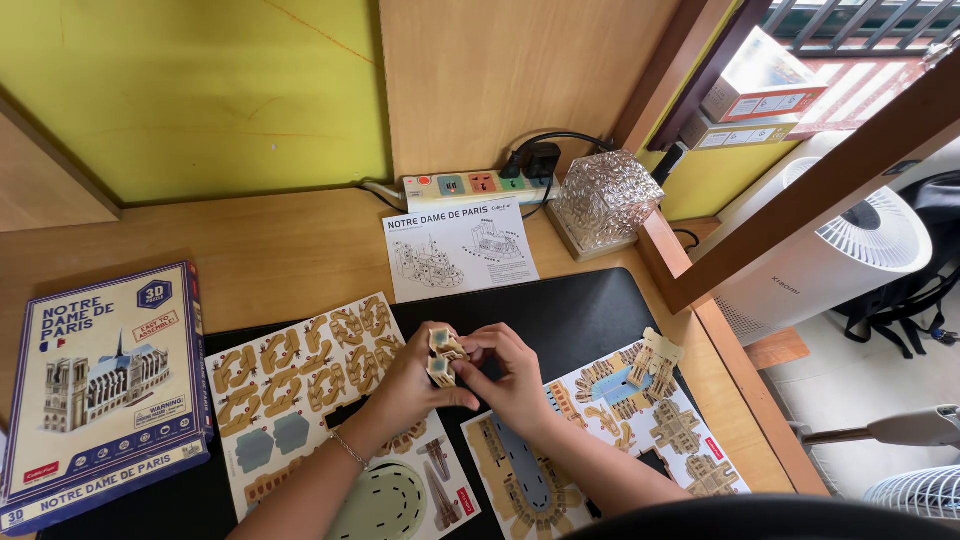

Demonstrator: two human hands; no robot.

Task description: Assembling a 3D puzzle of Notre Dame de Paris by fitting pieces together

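My left hand (412, 385) and my right hand (510, 375) meet over a black mat (580, 310), both pinching a small tan and pale-blue card puzzle piece (443, 356) between the fingertips. A punch-out puzzle sheet (300, 385) with tan parts lies under my left wrist. Another sheet (610, 420) lies under my right forearm, with a small assembled card tower (655, 358) standing on its far corner.
A blue puzzle box (95, 385) lies at the left. A folded instruction sheet (458, 248), a power strip (470, 185) and a patterned cube lamp (603, 200) sit at the back. A white air purifier (830, 250) stands right of the desk edge.
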